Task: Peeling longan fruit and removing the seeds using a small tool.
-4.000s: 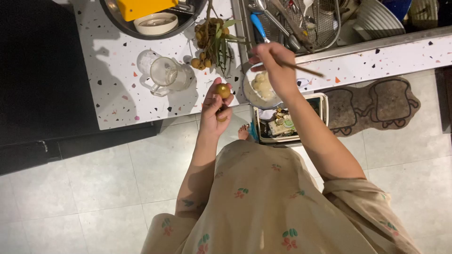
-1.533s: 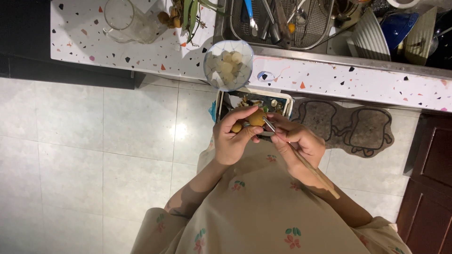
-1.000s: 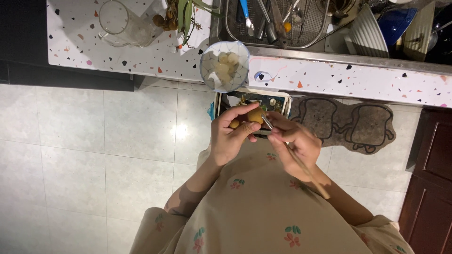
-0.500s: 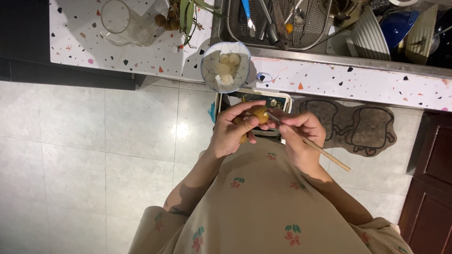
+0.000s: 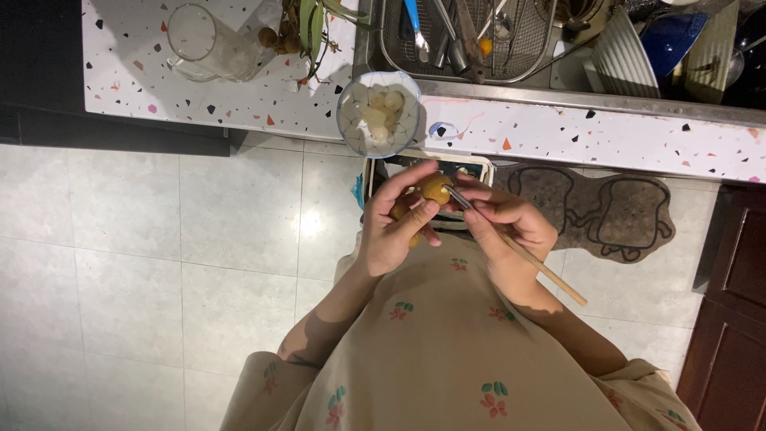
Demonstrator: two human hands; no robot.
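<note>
Seen from above at a speckled counter (image 5: 239, 104): left hand (image 5: 391, 231) clamped round a small yellow-brown fruit (image 5: 436, 188), fingertips pinching it from both sides, a second fruit apparently tucked lower in the palm. Right hand (image 5: 503, 227) closed on a wooden-handled tool (image 5: 523, 255), metal tip pressed against the fruit's right side. Hands close together, held over a tray (image 5: 479, 164) on the floor just below the counter edge. Far of the hands, on the counter rim, a glass bowl (image 5: 347, 132) of pale peeled fruit. Further left, an empty jug (image 5: 195, 40) and a leafy bunch (image 5: 307, 28) of unpeeled fruit; to the right, a wire rack (image 5: 527, 48) of utensils and stacked dishes (image 5: 630, 56). Step in hand, by the look of it: prying skin or seed from the fruit with the tool tip. Next move likely calls for a steady pinch, a shallow twist of the tip, then a short reach far to the bowl.
</note>
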